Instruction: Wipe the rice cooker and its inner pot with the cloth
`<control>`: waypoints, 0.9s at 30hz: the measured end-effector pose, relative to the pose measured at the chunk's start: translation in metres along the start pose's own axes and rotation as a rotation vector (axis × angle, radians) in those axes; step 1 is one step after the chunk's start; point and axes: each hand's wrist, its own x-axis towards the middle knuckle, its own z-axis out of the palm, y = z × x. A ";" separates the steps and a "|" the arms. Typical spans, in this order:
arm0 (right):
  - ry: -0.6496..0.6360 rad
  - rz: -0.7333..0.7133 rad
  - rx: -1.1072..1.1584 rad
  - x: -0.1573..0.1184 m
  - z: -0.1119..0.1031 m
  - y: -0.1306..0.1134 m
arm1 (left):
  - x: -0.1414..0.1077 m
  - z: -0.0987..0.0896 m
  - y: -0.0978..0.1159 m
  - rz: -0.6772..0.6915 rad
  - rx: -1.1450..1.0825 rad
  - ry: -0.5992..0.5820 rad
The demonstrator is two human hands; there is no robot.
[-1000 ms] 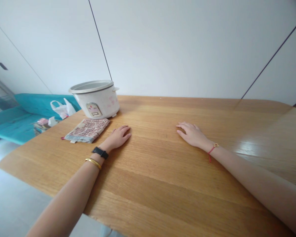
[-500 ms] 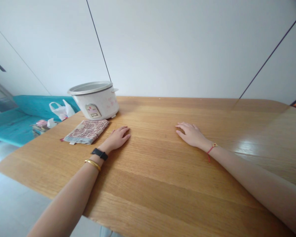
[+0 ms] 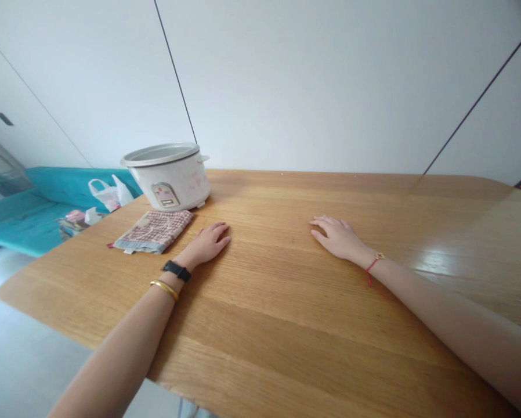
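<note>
My left hand (image 3: 206, 244) lies palm down on the wooden table (image 3: 260, 302), fingers stretched out and holding nothing. Just left of it is a folded towel (image 3: 154, 231) with a reddish-brown and white pattern and a blue-grey edge; hand and towel look close but apart. Behind the towel stands a white rice cooker (image 3: 171, 180) without a lid, its front panel facing me and its inside mostly hidden. Farther right, my right hand (image 3: 337, 237) also rests flat on the wood with fingers extended and nothing in it.
A pale panelled wall (image 3: 313, 87) rises behind the table's far edge. On the left, a turquoise bench (image 3: 21, 226) holds a white plastic bag (image 3: 108, 194) and some small items, including a pink one (image 3: 75, 216). Grey floor (image 3: 34, 342) shows below the table's left edge.
</note>
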 end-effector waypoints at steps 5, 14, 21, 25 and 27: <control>0.002 0.002 0.008 0.001 0.001 0.001 | 0.001 0.004 -0.003 0.013 0.002 0.031; -0.003 -0.009 0.000 0.000 0.000 0.001 | 0.000 0.003 0.000 0.006 -0.002 0.021; 0.020 -0.002 0.006 0.000 0.001 -0.002 | 0.001 -0.041 0.022 -0.206 0.107 0.545; 0.010 0.016 -0.019 -0.002 -0.002 -0.008 | 0.022 -0.109 -0.017 -0.342 0.132 0.805; 0.019 0.025 -0.036 -0.003 -0.003 -0.011 | 0.035 -0.142 -0.052 -0.424 0.198 0.837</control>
